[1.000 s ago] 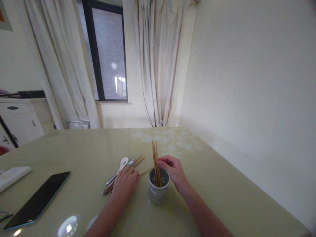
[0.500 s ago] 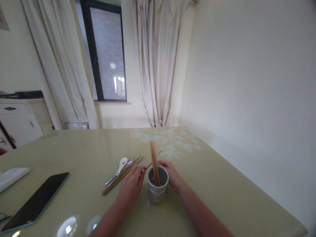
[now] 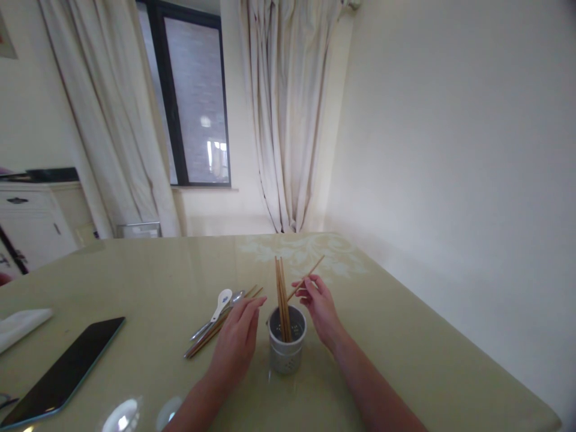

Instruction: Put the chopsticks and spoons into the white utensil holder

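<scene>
A grey metal utensil holder (image 3: 287,357) stands upright on the table, with several wooden chopsticks (image 3: 281,300) leaning inside it. My right hand (image 3: 318,303), just right of the holder, pinches one chopstick (image 3: 314,267) that slants up to the right; its lower end passes behind the upright ones. My left hand (image 3: 240,327) is left of the holder, fingers stretched out and holding nothing. Partly hidden behind that hand, more chopsticks (image 3: 204,344) lie on the table beside a white ceramic spoon (image 3: 222,301) and a metal spoon (image 3: 237,296).
A dark tablet-like device (image 3: 67,369) lies on the glossy table (image 3: 405,360) at left, near a white object (image 3: 22,327). The table's right edge runs along the wall (image 3: 450,150). Curtains (image 3: 292,108) and a window (image 3: 198,96) are at the back.
The loose chopstick has passed from between both hands to my right hand, which has lifted it up and right. My left hand has let go and its fingers have straightened.
</scene>
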{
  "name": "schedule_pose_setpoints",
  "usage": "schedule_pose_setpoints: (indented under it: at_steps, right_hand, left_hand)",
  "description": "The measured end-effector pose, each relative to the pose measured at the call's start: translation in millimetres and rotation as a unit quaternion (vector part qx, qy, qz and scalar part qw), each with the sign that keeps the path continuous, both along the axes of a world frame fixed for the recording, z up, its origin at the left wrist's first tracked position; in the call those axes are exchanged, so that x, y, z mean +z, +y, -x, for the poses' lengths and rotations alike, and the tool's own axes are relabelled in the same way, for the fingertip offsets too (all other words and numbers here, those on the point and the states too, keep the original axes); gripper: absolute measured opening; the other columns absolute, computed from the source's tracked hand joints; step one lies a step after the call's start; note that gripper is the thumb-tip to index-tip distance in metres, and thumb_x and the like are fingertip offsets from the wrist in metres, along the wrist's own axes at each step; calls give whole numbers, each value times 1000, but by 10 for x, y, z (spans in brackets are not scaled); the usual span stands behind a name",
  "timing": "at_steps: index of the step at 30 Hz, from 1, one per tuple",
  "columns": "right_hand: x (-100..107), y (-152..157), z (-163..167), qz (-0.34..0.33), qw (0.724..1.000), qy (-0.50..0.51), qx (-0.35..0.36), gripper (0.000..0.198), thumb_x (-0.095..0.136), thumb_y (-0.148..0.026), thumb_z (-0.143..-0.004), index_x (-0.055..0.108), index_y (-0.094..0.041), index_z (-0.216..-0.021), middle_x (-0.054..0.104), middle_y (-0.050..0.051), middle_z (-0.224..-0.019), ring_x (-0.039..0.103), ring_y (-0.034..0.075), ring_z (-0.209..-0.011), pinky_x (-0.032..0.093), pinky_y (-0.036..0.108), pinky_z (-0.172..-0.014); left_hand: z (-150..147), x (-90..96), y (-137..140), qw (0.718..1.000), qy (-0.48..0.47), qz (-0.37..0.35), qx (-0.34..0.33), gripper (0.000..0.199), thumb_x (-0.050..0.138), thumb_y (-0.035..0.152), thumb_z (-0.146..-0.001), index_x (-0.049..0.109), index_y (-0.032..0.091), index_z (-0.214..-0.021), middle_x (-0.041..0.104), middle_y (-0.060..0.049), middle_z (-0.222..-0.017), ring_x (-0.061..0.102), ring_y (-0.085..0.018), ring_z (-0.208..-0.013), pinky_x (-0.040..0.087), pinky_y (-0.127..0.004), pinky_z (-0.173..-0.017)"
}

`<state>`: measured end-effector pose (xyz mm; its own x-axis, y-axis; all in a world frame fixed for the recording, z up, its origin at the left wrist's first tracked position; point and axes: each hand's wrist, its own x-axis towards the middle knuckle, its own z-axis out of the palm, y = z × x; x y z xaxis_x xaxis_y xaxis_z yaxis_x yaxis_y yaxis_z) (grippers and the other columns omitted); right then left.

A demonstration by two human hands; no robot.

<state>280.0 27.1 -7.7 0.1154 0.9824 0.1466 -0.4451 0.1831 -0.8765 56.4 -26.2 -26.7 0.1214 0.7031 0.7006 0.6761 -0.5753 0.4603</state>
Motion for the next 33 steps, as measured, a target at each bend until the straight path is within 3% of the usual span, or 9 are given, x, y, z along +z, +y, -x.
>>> schedule_pose_setpoints:
  at_steps: [5, 10, 15, 20, 26, 33]
  right_hand:
    - [276, 29, -419, -73, 985, 123, -94, 42, 100, -48, -68, 68, -26, -85, 80, -3, -82, 66, 10, -63, 55, 19, -58]
    - [425, -108, -489, -94, 982, 151, -68, 36, 102, -37, -68, 76, -27, -91, 80, -3, -85, 69, 10, -69, 60, 18, -63]
    - [410, -244, -243, -76, 996, 52, 10, 32, 99, -40, -73, 81, -24, -95, 81, 1, -85, 66, 11, -68, 58, 21, -64]
    - [349, -278, -111, -69, 996, -46, 40, 35, 96, -48, -74, 82, -22, -91, 79, 3, -78, 63, 15, -67, 51, 28, -63]
    - [317, -300, -62, -51, 991, -119, 47, 34, 91, -52, -79, 78, -20, -80, 79, 5, -78, 62, 17, -67, 47, 30, -66]
    - [279, -271, -28, -55, 980, -189, 13, 32, 90, -53, -75, 82, -21, -75, 69, 1, -67, 55, 18, -65, 43, 31, -62]
  left_hand:
    - [4, 70, -95, 997, 12, -26, -74, 39, 41, 15, -105, 67, 25, -132, 76, -9, -127, 73, -18, -117, 60, -33, -103]
    - [-61, 49, -123, 994, 37, -22, -105, 41, 40, 14, -105, 67, 25, -133, 76, -8, -131, 72, -18, -121, 58, -31, -106]
    - [5, 4, -6, 997, 70, -11, 41, 34, 41, 22, -107, 68, 22, -128, 78, -10, -121, 73, -24, -116, 59, -39, -101]
    - [189, 10, 94, 953, 227, 90, 178, 33, 46, 16, -102, 73, 22, -119, 77, -11, -118, 70, -30, -112, 54, -45, -94]
    - [278, 92, 72, 910, 315, 166, 212, 35, 43, 20, -105, 76, 19, -118, 75, -15, -128, 66, -32, -119, 49, -47, -97]
    - [278, 141, 66, 901, 319, 190, 223, 36, 42, 21, -105, 78, 19, -111, 77, -15, -121, 67, -32, -116, 48, -46, -96]
